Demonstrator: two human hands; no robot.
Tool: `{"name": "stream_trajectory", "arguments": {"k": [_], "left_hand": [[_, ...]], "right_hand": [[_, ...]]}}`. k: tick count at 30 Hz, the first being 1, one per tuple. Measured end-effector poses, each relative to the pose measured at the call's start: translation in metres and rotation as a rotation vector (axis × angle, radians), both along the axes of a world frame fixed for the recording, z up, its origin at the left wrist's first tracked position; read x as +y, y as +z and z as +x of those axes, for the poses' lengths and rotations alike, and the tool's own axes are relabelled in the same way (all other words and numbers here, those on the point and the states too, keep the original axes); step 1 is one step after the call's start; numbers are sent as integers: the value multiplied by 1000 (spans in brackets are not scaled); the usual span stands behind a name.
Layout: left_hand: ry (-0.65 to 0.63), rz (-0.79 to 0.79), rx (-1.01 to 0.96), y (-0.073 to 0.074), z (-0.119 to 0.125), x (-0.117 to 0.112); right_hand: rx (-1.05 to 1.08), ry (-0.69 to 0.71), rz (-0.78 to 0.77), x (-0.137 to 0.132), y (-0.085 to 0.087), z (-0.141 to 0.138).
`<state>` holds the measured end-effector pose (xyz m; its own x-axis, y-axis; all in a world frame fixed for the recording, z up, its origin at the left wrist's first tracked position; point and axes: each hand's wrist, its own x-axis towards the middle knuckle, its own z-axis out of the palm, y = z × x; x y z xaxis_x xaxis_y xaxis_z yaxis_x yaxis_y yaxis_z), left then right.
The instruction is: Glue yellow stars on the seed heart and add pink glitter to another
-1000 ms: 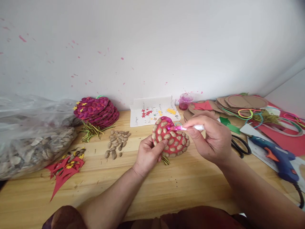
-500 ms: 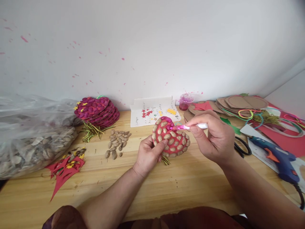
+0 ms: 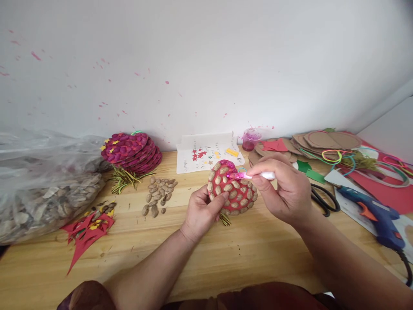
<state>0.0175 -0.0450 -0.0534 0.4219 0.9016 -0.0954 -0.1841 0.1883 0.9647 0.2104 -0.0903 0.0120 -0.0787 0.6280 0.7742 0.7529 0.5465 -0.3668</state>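
My left hand [image 3: 204, 211] grips the lower left side of a red heart-shaped piece covered with peanut shells [image 3: 234, 199], thumb on its front face. Magenta paint coats the shells along its upper left lobe; those lower down are bare tan. Green stems [image 3: 225, 219] stick out below it. In my right hand [image 3: 284, 187] a white-handled paintbrush [image 3: 266, 175] is pinched, its magenta bristles at the painted edge near the top of the piece. Behind stands a clear plastic cup [image 3: 251, 139] with magenta paint inside.
Loose peanuts [image 3: 159, 192] and red paper scraps [image 3: 88, 232] lie left, beside a plastic bag of shells [image 3: 64, 206] and a stack of magenta pieces [image 3: 132, 150]. At right are cardboard shapes [image 3: 332, 140], scissors [image 3: 325, 202] and a blue glue gun [image 3: 371, 211]. A paper sheet [image 3: 190, 144] lies behind.
My right hand and the brush have shifted slightly left and down over the piece. The brush tip stays at the upper part; the left hand keeps its hold.
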Motion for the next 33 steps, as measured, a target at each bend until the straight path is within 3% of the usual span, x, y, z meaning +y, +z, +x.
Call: {"name": "stream_trajectory", "arguments": {"k": [11, 16, 21, 33], "left_hand": [[1, -14, -41, -3, 1, 0], [-24, 1, -56, -6, 1, 0], [-39, 24, -48, -8, -1, 1], [-43, 27, -37, -8, 0, 1]], "right_hand": [[85, -48, 70, -1, -1, 4], [100, 4, 15, 0, -4, 2], [141, -74, 40, 0, -5, 2], [2, -9, 55, 1, -3, 1]]}}
